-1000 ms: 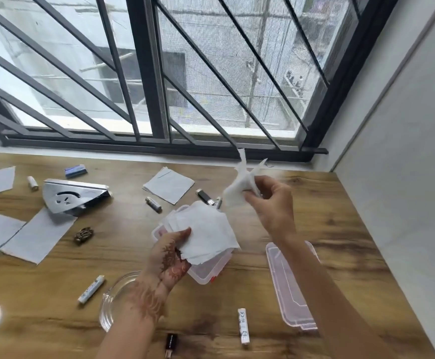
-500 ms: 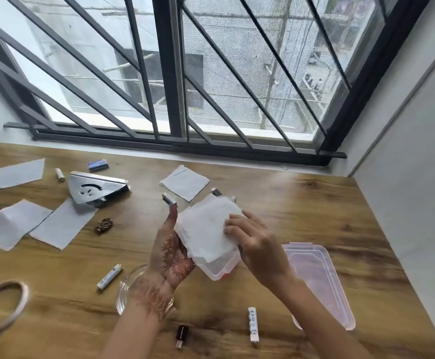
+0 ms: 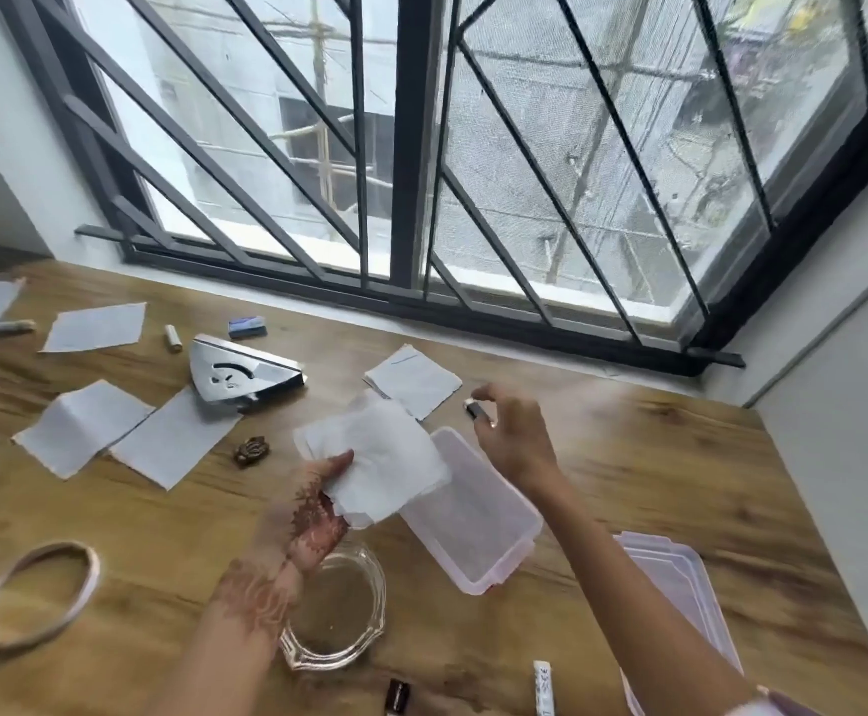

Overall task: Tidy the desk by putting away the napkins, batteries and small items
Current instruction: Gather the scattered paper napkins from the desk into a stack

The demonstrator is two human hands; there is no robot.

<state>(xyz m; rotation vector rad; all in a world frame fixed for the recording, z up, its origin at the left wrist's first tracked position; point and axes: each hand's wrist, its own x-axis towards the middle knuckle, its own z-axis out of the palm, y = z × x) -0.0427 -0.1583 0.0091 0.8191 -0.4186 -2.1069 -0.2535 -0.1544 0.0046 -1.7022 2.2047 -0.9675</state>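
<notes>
Left hand grips napkin stack over box; right hand, fingers spread, beside small dark item.

Wooden desk: loose napkins, batteries, open plastic box, lid, glass dish, metal holder, ring.

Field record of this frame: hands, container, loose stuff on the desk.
container: clear plastic, lid off
lid: on desk, right of container
left hand: grips napkin stack over container edge
right hand: open, fingers spread over small dark item
loose napkin: flat on desk, behind stack
battery: near front edge
</notes>
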